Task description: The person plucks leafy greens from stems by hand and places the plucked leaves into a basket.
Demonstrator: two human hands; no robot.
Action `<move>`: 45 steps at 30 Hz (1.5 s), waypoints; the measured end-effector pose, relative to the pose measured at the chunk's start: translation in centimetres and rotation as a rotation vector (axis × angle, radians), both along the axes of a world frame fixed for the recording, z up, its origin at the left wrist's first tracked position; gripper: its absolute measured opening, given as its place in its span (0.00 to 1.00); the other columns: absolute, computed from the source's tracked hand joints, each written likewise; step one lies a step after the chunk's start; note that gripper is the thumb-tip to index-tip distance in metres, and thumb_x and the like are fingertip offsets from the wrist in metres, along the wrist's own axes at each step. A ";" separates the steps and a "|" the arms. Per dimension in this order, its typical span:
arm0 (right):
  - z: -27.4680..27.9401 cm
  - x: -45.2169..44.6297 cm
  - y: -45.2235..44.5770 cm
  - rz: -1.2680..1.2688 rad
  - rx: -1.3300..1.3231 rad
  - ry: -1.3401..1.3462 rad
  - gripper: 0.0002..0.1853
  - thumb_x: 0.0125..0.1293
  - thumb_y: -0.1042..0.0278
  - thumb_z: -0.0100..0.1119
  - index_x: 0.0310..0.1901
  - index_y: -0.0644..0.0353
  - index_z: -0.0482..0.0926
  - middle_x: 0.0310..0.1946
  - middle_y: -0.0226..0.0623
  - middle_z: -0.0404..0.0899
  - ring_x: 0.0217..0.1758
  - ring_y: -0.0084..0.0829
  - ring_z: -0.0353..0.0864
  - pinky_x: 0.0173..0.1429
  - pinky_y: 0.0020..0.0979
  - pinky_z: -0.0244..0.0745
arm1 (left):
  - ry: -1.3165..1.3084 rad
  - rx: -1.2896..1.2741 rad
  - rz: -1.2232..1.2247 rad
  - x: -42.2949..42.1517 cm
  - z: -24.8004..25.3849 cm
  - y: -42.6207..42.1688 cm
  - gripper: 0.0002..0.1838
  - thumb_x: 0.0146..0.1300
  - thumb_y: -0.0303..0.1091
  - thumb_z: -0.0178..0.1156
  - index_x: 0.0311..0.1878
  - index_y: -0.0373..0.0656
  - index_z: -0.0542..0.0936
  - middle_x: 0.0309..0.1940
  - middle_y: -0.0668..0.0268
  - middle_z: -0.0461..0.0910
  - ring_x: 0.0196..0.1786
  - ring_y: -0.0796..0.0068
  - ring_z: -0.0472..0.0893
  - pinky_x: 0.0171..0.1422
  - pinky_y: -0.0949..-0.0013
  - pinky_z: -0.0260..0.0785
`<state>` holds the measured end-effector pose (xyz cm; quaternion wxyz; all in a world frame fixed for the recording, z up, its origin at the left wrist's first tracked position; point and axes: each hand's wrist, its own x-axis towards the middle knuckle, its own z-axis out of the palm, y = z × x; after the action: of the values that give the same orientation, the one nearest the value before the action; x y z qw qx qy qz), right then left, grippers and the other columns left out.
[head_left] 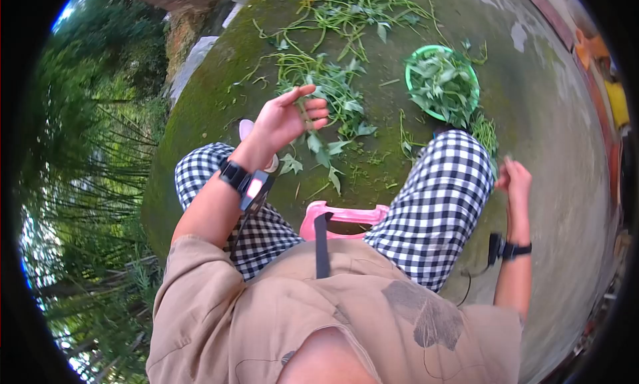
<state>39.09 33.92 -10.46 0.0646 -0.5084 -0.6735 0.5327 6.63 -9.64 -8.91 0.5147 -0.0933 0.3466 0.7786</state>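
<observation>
My left hand [287, 119] is raised over the ground in front of my left knee, its fingers curved round a leafy green stem [318, 148] whose leaves hang below the palm. Beyond my right knee, my right hand [516, 178] has its fingertips pinched together; whatever they hold is too small to make out. A bunch of thin green stalks [486, 136] lies close to it, partly hidden by my knee. Farther forward stands a green basket [476, 91] filled with picked leaves [442, 81]. A pile of leafy stems [336, 91] lies on the ground beyond my left hand.
More long stems [353, 11] are spread at the far end of the mossy concrete ground [219, 111]. A pink plastic stool [349, 214] shows between my checkered trouser legs. Trees [86, 184] border the left side. Orange and yellow things [616, 101] stand along the right edge.
</observation>
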 end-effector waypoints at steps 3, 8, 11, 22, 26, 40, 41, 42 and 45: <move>8.8 -2.2 -5.1 0.028 -0.138 0.349 0.14 0.70 0.61 0.57 0.29 0.61 0.75 0.14 0.27 0.64 0.16 0.25 0.71 0.22 0.22 0.64 | 0.002 0.042 0.035 -1.8 0.9 -0.3 0.20 0.78 0.41 0.37 0.60 0.40 0.72 0.54 0.45 0.77 0.57 0.47 0.76 0.62 0.42 0.69; 21.3 -10.2 -16.4 0.197 -0.367 0.772 0.06 0.69 0.71 0.53 0.43 0.64 0.76 0.20 0.29 0.67 0.24 0.29 0.76 0.30 0.24 0.69 | 0.014 0.054 0.086 -3.0 2.1 -0.5 0.21 0.77 0.42 0.36 0.61 0.41 0.71 0.58 0.42 0.73 0.59 0.42 0.74 0.63 0.40 0.68; 22.7 -15.6 -22.9 0.472 -0.515 0.765 0.09 0.65 0.74 0.57 0.46 0.64 0.78 0.23 0.31 0.74 0.25 0.27 0.77 0.30 0.23 0.69 | 0.018 0.074 0.103 -3.5 2.4 -0.3 0.21 0.77 0.43 0.38 0.61 0.41 0.71 0.60 0.41 0.71 0.60 0.41 0.73 0.64 0.40 0.68; 3.9 -27.0 -26.6 0.963 0.039 0.184 0.08 0.54 0.73 0.62 0.34 0.65 0.85 0.29 0.32 0.86 0.28 0.23 0.80 0.37 0.29 0.75 | -0.022 0.123 0.029 -2.6 0.3 0.5 0.23 0.75 0.44 0.45 0.69 0.46 0.66 0.58 0.46 0.73 0.59 0.50 0.75 0.62 0.45 0.67; 2.7 -28.5 -25.5 0.986 -0.236 0.157 0.10 0.57 0.73 0.60 0.39 0.66 0.85 0.29 0.34 0.85 0.24 0.18 0.78 0.25 0.23 0.70 | -0.040 0.089 0.022 -2.7 -0.5 0.7 0.23 0.75 0.44 0.46 0.69 0.48 0.66 0.59 0.47 0.73 0.61 0.52 0.74 0.62 0.46 0.67; 4.0 -27.9 -20.0 0.614 -0.565 0.124 0.04 0.65 0.70 0.58 0.34 0.59 0.75 0.23 0.35 0.82 0.20 0.25 0.81 0.22 0.20 0.68 | 0.015 -0.317 0.108 -3.2 -0.4 2.0 0.20 0.76 0.42 0.44 0.64 0.42 0.70 0.41 0.60 0.79 0.41 0.68 0.79 0.46 0.59 0.75; 4.0 -27.8 -19.6 0.611 -0.567 0.130 0.04 0.65 0.69 0.58 0.34 0.59 0.76 0.23 0.35 0.82 0.20 0.25 0.82 0.21 0.20 0.68 | 0.039 -0.321 0.126 -3.6 -0.7 1.9 0.20 0.76 0.41 0.44 0.64 0.42 0.70 0.38 0.63 0.78 0.36 0.71 0.77 0.41 0.62 0.72; 4.1 -27.6 -19.3 0.596 -0.563 0.135 0.04 0.65 0.70 0.58 0.34 0.58 0.76 0.22 0.34 0.81 0.19 0.24 0.80 0.21 0.20 0.68 | 0.064 -0.325 0.144 -4.2 -0.7 1.8 0.19 0.76 0.40 0.43 0.64 0.42 0.71 0.35 0.65 0.77 0.32 0.75 0.75 0.36 0.66 0.70; 3.5 -27.2 -18.6 0.648 -0.427 0.134 0.04 0.65 0.70 0.58 0.32 0.60 0.76 0.21 0.34 0.80 0.17 0.23 0.78 0.20 0.21 0.66 | 0.270 -0.499 0.153 -4.8 0.2 2.0 0.14 0.69 0.35 0.55 0.54 0.40 0.79 0.26 0.73 0.73 0.23 0.85 0.65 0.25 0.76 0.55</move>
<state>11.90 15.31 -6.97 -0.1702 -0.2356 -0.6674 0.6857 1.83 -7.59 -8.70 0.3647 -0.1383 0.5846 0.7114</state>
